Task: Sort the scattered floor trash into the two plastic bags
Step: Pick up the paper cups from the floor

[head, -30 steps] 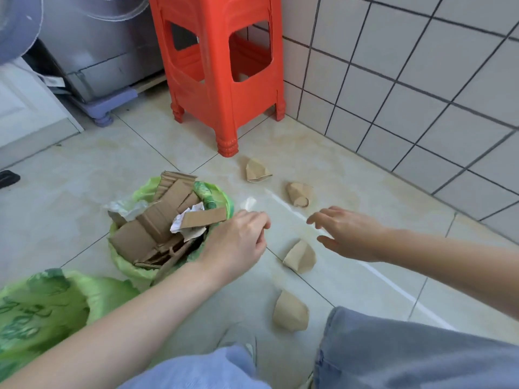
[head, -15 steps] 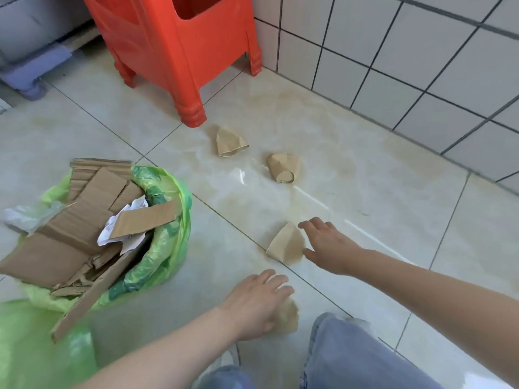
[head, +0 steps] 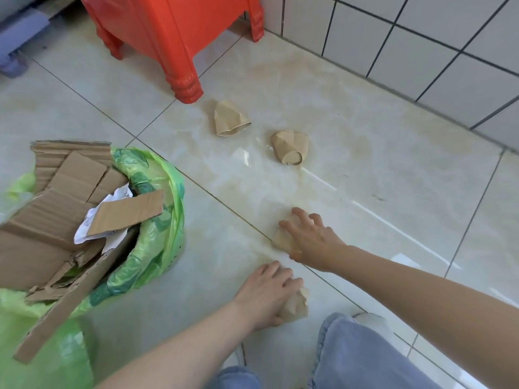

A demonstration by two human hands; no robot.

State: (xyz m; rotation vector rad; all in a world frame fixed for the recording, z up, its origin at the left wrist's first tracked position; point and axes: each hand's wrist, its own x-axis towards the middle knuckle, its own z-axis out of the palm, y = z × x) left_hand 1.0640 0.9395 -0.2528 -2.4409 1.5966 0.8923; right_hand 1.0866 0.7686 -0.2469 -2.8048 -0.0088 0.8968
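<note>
Both hands have closed onto crushed cups since the earlier frame.
Left hand grips near cup; right hand seemingly clutches another cup on the floor.

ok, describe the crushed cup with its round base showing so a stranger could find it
Start at the red stool by the tiled wall. Two crushed brown paper cups lie loose in front of its near leg. Take the right-hand cup: untouched by either hand, its curled round base faces the camera.

1. Bright, even daylight is filling the scene.
2. White streaks of glare are running across the glossy floor tiles.
3. Soft, faint shadows are sitting under the red stool.
4. Wide-angle distortion is bending the wall tiles.
5. Slight blur is softening the edges.
</note>
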